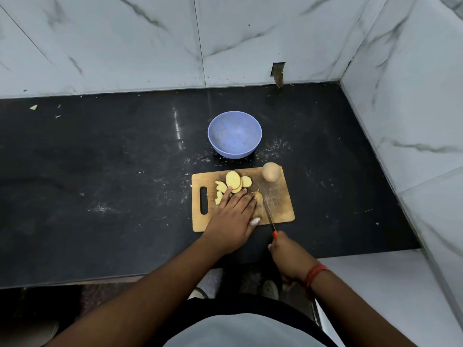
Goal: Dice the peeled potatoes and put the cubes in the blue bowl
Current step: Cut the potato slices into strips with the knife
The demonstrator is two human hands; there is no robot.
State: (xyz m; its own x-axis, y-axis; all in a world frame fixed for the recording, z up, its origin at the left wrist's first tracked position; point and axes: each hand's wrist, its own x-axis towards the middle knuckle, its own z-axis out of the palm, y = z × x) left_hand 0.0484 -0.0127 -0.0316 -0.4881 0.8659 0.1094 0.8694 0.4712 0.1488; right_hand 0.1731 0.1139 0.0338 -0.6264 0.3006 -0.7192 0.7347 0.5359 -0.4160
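Note:
A wooden cutting board [280,209] lies on the black counter. Several yellow potato slices [234,182] are piled at its far left. My left hand [233,216] presses flat on a small potato end piece [258,197] near the board's middle. My right hand [286,256] grips an orange-handled knife [269,214], its blade lying just right of that piece. A whole potato [271,172] stands at the board's far right corner. The blue bowl [234,134] sits empty behind the board.
The black counter [112,184] stretches far to the left, speckled with crumbs and residue. Marble walls close off the back and the right side. The counter's front edge runs just below my hands, with feet visible on the floor.

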